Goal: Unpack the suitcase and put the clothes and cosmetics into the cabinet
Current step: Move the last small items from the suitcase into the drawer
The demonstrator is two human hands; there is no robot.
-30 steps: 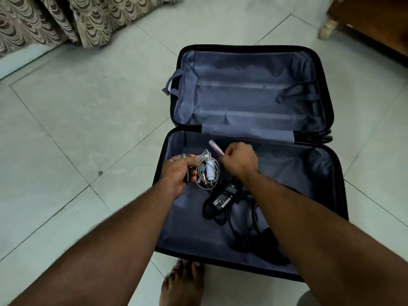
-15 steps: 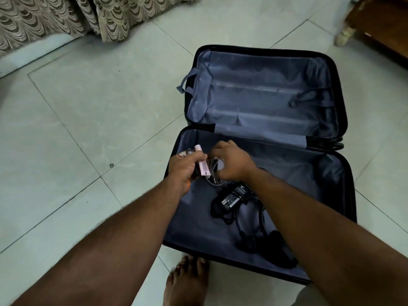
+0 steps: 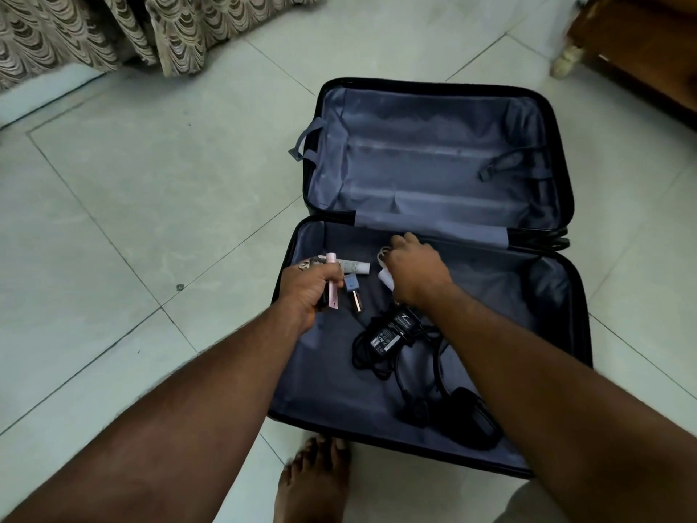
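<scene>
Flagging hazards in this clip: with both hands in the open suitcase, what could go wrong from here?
1. The left hand grips several small cosmetics at once, among them a slim pink tube; one could slip back into the black, grey-lined suitcase.
2. The right hand holds a white charger just above the black power adapter with its tangled cable; lifting might snag it.
3. A bare foot sits at the suitcase edge, a likely trip point.

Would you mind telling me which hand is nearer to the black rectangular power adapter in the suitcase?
Right. The right hand is just above the black rectangular power adapter, its wrist almost over it; the left hand is farther off to the adapter's left, gripping a slim pink tube.
</scene>
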